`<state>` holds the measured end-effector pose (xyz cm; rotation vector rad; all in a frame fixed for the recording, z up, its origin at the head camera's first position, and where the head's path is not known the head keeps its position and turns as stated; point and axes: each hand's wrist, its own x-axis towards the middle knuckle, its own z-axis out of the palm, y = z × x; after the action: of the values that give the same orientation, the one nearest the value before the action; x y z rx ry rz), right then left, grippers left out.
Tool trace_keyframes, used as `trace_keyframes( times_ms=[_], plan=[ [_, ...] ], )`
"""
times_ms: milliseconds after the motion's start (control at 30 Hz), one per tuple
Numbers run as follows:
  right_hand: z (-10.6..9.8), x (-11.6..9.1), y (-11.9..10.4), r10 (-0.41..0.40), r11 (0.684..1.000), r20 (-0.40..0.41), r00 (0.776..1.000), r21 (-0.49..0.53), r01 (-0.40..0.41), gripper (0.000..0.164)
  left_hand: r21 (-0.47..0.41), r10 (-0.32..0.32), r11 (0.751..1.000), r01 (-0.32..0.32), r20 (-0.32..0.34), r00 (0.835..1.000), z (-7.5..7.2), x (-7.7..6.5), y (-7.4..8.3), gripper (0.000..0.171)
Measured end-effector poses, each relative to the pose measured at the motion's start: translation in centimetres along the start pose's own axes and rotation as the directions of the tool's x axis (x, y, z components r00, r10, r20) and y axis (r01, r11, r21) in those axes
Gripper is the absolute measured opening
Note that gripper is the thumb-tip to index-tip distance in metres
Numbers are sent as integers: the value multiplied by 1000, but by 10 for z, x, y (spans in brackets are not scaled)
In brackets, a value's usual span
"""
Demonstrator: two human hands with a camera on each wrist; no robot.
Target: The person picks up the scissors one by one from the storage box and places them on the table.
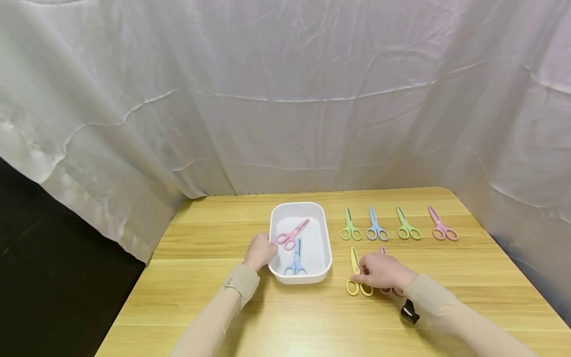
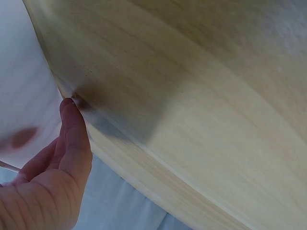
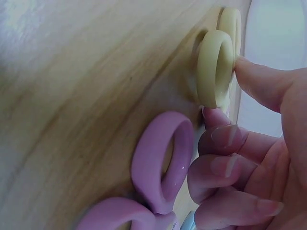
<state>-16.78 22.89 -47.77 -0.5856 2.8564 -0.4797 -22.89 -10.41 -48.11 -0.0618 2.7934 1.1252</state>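
My left hand [image 1: 260, 252] holds the left rim of a white plastic tray [image 1: 300, 279]; in the left wrist view its fingers [image 2: 74, 129] lie along the tray's outer wall. Inside the tray are pink scissors [image 1: 291, 237] and light blue scissors [image 1: 298, 258]. Over the front row on the table, my right hand [image 1: 384, 270] pinches yellow scissors [image 1: 355, 265] near the handles. The right wrist view has the thumb on one side of the yellow handle [image 3: 207, 72] and the index fingertip just below. Pink scissors [image 3: 153, 163] lie beneath this hand, partly hidden by it.
A back row holds green scissors [image 1: 350, 230], blue scissors [image 1: 375, 229], a second green pair [image 1: 407, 228] and pink scissors [image 1: 440, 228]. A pale curtain [image 1: 312, 124] hangs behind the wooden table [image 1: 200, 277] and along its sides.
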Motion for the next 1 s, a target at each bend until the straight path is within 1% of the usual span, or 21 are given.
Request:
trace_keyframes(
  times_ms=[133, 233, 333, 467, 600, 667, 767, 900, 1000],
  plan=[
    [-6, 3, 0, -22, 1000, -5, 1000, 22, 22, 40, -3, -17, 1000, 17, 2, 1000, 0, -1, 0, 35],
    [-12, 7, -2, -54, 998, -54, 997, 29, 56, 38, -9, -27, 1000, 27, 2, 1000, -1, 0, 0, 35],
    [-19, 12, -10, -78, 996, -116, 990, 28, 81, 35, -9, -32, 999, 32, 1, 999, -2, 0, 0, 36],
    [-28, 16, -28, -127, 987, -161, 979, 78, 141, 25, -3, -22, 1000, 22, 2, 1000, -2, -1, 0, 37],
    [-32, 23, -50, -210, 956, -191, 959, 165, 243, 15, -12, -9, 1000, 9, 8, 1000, -3, -2, 1, 37],
    [-33, 28, -60, -237, 942, -196, 952, 195, 274, 11, -20, -12, 1000, 13, 11, 1000, -3, -2, 2, 37],
    [-33, 36, -74, -267, 928, -186, 946, 216, 305, 9, -30, -20, 999, 21, 16, 1000, -3, -2, 3, 38],
    [-35, 48, -92, -303, 916, -169, 938, 218, 336, 12, -40, -34, 999, 35, 25, 999, -3, -2, 4, 38],
    [-40, 58, -106, -329, 901, -163, 930, 240, 361, 12, -36, -42, 998, 43, 26, 999, -4, -2, 4, 37]
  ],
)
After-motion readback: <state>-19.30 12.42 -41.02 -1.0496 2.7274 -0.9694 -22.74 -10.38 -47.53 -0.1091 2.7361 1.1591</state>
